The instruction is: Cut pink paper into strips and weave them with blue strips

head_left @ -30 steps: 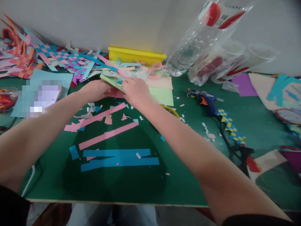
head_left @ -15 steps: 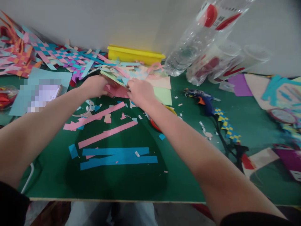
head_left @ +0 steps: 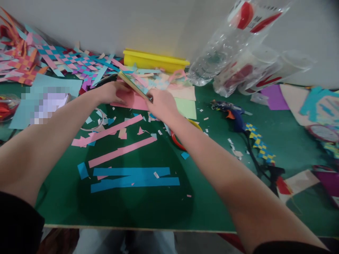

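Near the back of the green table, my left hand [head_left: 112, 93] rests on a pink sheet of paper [head_left: 136, 101], thumb and fingers apart. My right hand [head_left: 162, 104] grips the near end of a thin, straight-edged yellow-green stack [head_left: 134, 85], which looks like paper and is tilted on edge above the pink sheet. The right fingertips are partly hidden. In front of my hands lie pink paper strips [head_left: 123, 151] and blue paper strips [head_left: 135, 181]. Scissors with a red and yellow handle [head_left: 178, 141] are partly covered by my right forearm.
Woven paper strips [head_left: 71, 60] pile up at the back left, beside a yellow box [head_left: 156, 60]. A wrapped bottle [head_left: 212, 58] and bagged cups [head_left: 261, 67] stand at the back right. A blue glue gun [head_left: 235, 118] and its cable lie to the right. Tape [head_left: 92, 120] lies left.
The yellow-green stack has tipped up more on edge, showing more of the pink sheet. My left fingers have spread apart. The view has shifted slightly.
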`<action>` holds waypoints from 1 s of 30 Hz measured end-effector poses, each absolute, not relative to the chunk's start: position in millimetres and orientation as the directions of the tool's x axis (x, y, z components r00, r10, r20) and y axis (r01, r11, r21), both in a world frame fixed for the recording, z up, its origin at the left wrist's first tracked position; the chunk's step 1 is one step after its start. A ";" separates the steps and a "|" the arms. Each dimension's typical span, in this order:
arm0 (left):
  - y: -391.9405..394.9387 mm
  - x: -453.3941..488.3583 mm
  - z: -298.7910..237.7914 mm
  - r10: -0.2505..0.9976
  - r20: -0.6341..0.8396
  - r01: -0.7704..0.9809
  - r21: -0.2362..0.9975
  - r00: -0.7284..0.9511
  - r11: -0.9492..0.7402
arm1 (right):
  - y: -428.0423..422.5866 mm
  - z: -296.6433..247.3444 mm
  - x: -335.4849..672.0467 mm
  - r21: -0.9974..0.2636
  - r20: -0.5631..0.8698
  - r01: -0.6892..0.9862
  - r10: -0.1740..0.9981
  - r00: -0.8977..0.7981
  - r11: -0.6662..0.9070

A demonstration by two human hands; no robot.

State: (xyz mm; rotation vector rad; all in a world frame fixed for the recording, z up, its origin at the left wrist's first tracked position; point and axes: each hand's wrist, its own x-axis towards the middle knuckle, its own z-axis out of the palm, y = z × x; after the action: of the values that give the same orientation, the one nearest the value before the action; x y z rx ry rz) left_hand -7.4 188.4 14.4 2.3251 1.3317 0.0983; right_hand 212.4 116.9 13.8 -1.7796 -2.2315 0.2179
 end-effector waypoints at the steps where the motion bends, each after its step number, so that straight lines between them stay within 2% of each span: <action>1: 190.5 -8.6 13.2 0.828 -0.149 0.791 0.425 0.540 -0.439 | 117.4 14.0 212.8 -0.281 0.116 0.933 0.973 -0.199 0.224; 5: 193.7 -10.9 9.6 0.807 -0.104 0.755 0.439 0.581 -0.487 | 121.3 15.1 214.2 -0.239 0.099 0.947 0.975 -0.198 0.216; 11: 190.4 -5.7 10.7 0.817 -0.089 0.748 0.467 0.570 -0.471 | 125.2 14.0 215.7 -0.227 0.110 0.949 0.974 -0.197 0.218; 15: 188.8 -2.4 6.8 0.839 -0.024 0.738 0.491 0.543 -0.464 | 125.3 13.4 215.9 -0.237 0.105 0.948 0.976 -0.191 0.211; 22: 174.5 4.0 -5.9 0.928 0.157 0.751 0.550 0.338 -0.366 | 125.9 12.1 216.7 -0.242 0.110 0.943 0.972 -0.209 0.230; 25: 161.0 8.4 -2.3 0.959 0.200 0.700 0.655 0.203 -0.284 | 126.2 12.8 217.1 -0.239 0.107 0.943 0.972 -0.211 0.231; 30: 144.4 14.6 3.5 0.974 0.225 0.485 0.851 0.010 -0.201 | 125.0 12.3 217.7 -0.248 0.101 0.941 0.972 -0.213 0.232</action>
State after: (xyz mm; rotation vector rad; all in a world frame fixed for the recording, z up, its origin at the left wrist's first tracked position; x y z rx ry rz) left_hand 14.6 144.4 3.5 1.7322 1.5002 1.1301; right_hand 217.7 125.0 12.3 -1.8029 -2.2698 0.1944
